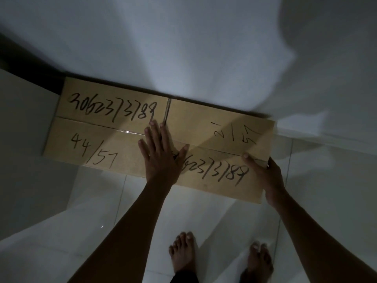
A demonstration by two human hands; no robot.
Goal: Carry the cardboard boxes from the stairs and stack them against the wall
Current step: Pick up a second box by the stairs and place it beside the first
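Two brown cardboard boxes stand side by side against the white wall (pixel 183 48), seen from above. The left box (pixel 102 127) bears handwritten numbers and "44/57". The right box (pixel 220 148) carries the same long number and a smaller fraction. My left hand (pixel 161 154) lies flat with fingers spread on top, across the seam between the two boxes. My right hand (pixel 269 176) grips the right box's near right corner, thumb on top and fingers down its side.
White glossy floor tiles (pixel 102 211) spread below the boxes. My bare feet (pixel 183 254) stand close behind the right box. A dark strip (pixel 26 64) runs along the wall base at the left. The light is dim.
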